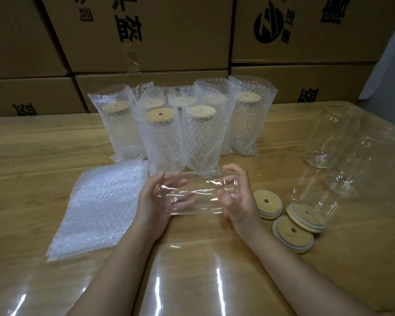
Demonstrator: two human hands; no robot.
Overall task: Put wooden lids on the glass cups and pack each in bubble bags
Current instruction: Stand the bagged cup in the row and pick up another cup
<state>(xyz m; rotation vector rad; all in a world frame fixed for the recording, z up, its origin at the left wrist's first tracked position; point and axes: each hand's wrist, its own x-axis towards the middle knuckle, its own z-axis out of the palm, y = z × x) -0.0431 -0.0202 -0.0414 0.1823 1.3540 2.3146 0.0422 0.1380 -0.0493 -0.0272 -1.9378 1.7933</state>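
Several bagged cups [160, 137], lids on, stand at rear of tabletop [43, 151]. Glass cup [192, 195] held sideways just above tabletop, unlidded; left hand [155, 206] and right hand [237, 201] grip its ends, fingers [237, 173] curled round it. Left to do: three wooden lids [268, 205], bare cups [333, 137] at right (count unclear), flat bubble bags [96, 208].

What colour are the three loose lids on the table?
The lids are light tan wood with a whitish ring; the head view shows them.

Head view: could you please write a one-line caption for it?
Left hand and right hand hold a clear glass cup sideways between flat bubble bags and round wooden lids.
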